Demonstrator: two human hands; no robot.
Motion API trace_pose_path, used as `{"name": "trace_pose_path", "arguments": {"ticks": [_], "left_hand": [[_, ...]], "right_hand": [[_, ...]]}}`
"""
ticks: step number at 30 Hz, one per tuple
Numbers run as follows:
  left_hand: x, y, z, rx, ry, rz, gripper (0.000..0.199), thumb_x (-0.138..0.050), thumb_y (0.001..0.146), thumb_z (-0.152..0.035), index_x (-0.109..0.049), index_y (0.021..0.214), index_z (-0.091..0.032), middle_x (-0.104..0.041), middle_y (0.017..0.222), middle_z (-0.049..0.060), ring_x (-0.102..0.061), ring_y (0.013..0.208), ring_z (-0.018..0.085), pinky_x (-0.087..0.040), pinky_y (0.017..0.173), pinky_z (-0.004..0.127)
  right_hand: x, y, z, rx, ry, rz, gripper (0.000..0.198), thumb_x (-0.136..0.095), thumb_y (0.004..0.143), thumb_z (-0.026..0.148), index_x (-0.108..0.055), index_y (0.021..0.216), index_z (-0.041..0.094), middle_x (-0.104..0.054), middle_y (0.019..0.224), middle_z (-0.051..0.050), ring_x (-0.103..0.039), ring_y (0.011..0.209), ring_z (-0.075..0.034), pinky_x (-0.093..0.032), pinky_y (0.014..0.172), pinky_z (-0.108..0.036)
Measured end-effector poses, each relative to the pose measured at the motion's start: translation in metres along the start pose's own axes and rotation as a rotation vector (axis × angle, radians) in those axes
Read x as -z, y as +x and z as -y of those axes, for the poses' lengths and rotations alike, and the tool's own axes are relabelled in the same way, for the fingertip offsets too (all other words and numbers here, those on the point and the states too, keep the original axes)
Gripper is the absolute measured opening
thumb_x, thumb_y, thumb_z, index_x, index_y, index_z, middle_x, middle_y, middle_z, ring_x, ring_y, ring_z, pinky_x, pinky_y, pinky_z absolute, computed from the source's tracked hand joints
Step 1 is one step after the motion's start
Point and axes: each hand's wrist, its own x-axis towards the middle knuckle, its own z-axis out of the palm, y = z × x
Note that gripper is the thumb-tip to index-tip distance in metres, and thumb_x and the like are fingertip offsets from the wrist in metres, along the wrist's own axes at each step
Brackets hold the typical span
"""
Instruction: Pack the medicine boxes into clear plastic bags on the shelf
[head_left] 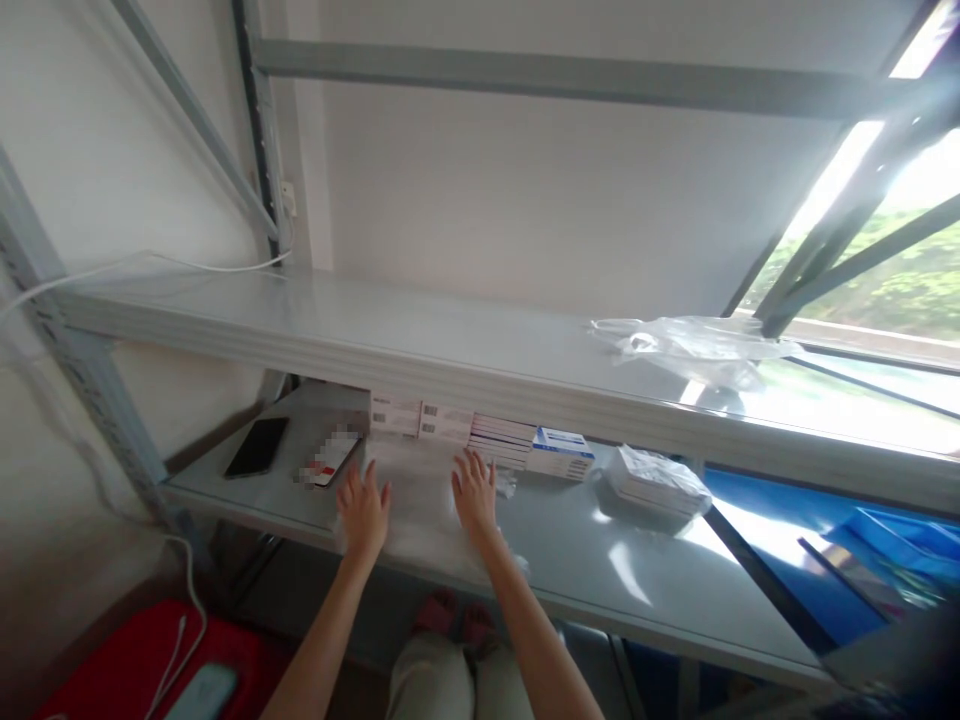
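Observation:
On the lower shelf (577,545), a clear plastic bag or sheet (420,500) lies between and under my hands. My left hand (364,512) rests at its left edge, fingers apart, holding nothing. At the right side my right hand (474,492) lies flat with fingers spread, near a stack of thin boxes (501,440). Small white cartons with printed labels (395,416) stand in a row behind the plastic. Beside the stack sits a blue-and-white box (560,455). Whether my palms touch the plastic is hard to see.
Two phones lie to the left, a dark phone (257,447) and one with a lit, blurred screen (330,460). A plastic-wrapped pack (654,480) is at the right. Overhead, the upper shelf (420,310) carries a crumpled clear bag (690,345). A red stool (97,665) stands lower left.

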Motion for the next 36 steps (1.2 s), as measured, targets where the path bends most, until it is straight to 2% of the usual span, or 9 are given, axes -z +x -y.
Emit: {"name": "trace_pose_path", "arguments": {"ticks": [3,7,10,19,25,28,31,33,36], "left_hand": [[-0.001,0.002,0.004,0.045,-0.002,0.092,0.047,-0.039,0.09,-0.028,-0.043,0.132,-0.007,-0.052,0.129,0.022,-0.053,0.113,0.03,-0.044,0.091,0.044],[-0.005,0.001,0.008,0.036,-0.083,0.116,0.045,-0.035,0.09,-0.021,-0.042,0.132,-0.006,-0.056,0.124,0.019,-0.053,0.114,0.027,-0.044,0.092,0.039],[-0.008,0.002,0.011,0.054,-0.124,0.109,0.045,-0.035,0.089,-0.018,-0.042,0.131,-0.004,-0.057,0.121,0.02,-0.053,0.115,0.027,-0.043,0.093,0.038],[-0.005,0.01,0.017,0.099,-0.193,0.073,0.037,-0.034,0.088,-0.015,-0.059,0.116,-0.012,-0.066,0.108,0.014,-0.059,0.102,0.025,-0.045,0.09,0.037],[0.014,0.012,-0.004,0.164,-0.115,-0.081,0.036,-0.036,0.09,-0.024,-0.055,0.118,-0.013,-0.06,0.116,0.016,-0.053,0.111,0.031,-0.04,0.092,0.048],[0.033,0.004,-0.022,-0.13,-0.188,-0.103,0.038,-0.037,0.092,-0.03,-0.052,0.123,-0.015,-0.051,0.132,0.014,-0.041,0.126,0.03,-0.029,0.104,0.05],[0.046,-0.015,-0.032,-0.744,-0.283,0.156,0.052,-0.043,0.089,-0.042,-0.041,0.135,-0.018,-0.044,0.141,0.01,-0.031,0.135,0.024,-0.023,0.11,0.042],[0.046,-0.03,-0.031,-1.035,-0.268,0.32,0.065,-0.047,0.085,-0.049,-0.031,0.142,-0.022,-0.037,0.146,0.007,-0.027,0.137,0.023,-0.017,0.113,0.041],[0.035,-0.043,-0.025,-1.124,-0.219,0.367,0.067,-0.05,0.084,-0.041,-0.026,0.144,-0.025,-0.035,0.148,0.006,-0.025,0.138,0.021,-0.012,0.114,0.043]], "right_hand": [[0.007,0.017,0.011,0.099,0.026,0.003,0.038,-0.038,0.092,0.02,-0.048,0.129,0.021,-0.042,0.142,-0.007,-0.03,0.134,-0.02,-0.016,0.112,-0.044],[-0.002,0.043,0.019,0.314,0.027,0.26,0.05,-0.044,0.091,0.029,-0.035,0.139,0.017,-0.038,0.145,-0.01,-0.029,0.135,-0.021,-0.024,0.109,-0.04],[-0.012,0.055,0.02,0.304,-0.023,0.347,0.052,-0.045,0.092,0.034,-0.034,0.14,0.016,-0.041,0.142,-0.013,-0.034,0.132,-0.024,-0.027,0.106,-0.042],[-0.01,0.058,0.017,0.254,-0.075,0.375,0.034,-0.042,0.094,0.043,-0.064,0.106,0.02,-0.065,0.11,-0.01,-0.054,0.106,-0.025,-0.034,0.094,-0.041],[0.012,0.053,0.023,0.239,-0.071,0.243,0.036,-0.042,0.094,0.042,-0.055,0.12,0.022,-0.059,0.119,-0.009,-0.047,0.114,-0.024,-0.023,0.103,-0.045],[0.038,0.041,0.023,0.243,-0.034,0.088,0.037,-0.043,0.094,0.037,-0.045,0.129,0.025,-0.055,0.126,-0.006,-0.043,0.118,-0.022,-0.016,0.107,-0.044],[0.071,0.02,0.001,0.166,0.019,-0.017,0.034,-0.041,0.094,0.031,-0.046,0.127,0.026,-0.054,0.126,-0.005,-0.043,0.118,-0.02,-0.017,0.107,-0.039],[0.091,0.002,-0.03,0.058,0.043,-0.064,0.032,-0.04,0.094,0.027,-0.049,0.124,0.024,-0.056,0.124,-0.006,-0.044,0.116,-0.02,-0.021,0.105,-0.037],[0.113,-0.033,-0.095,-0.14,0.035,-0.148,0.03,-0.039,0.092,0.023,-0.054,0.118,0.022,-0.059,0.119,-0.006,-0.048,0.112,-0.021,-0.03,0.098,-0.036]]}}
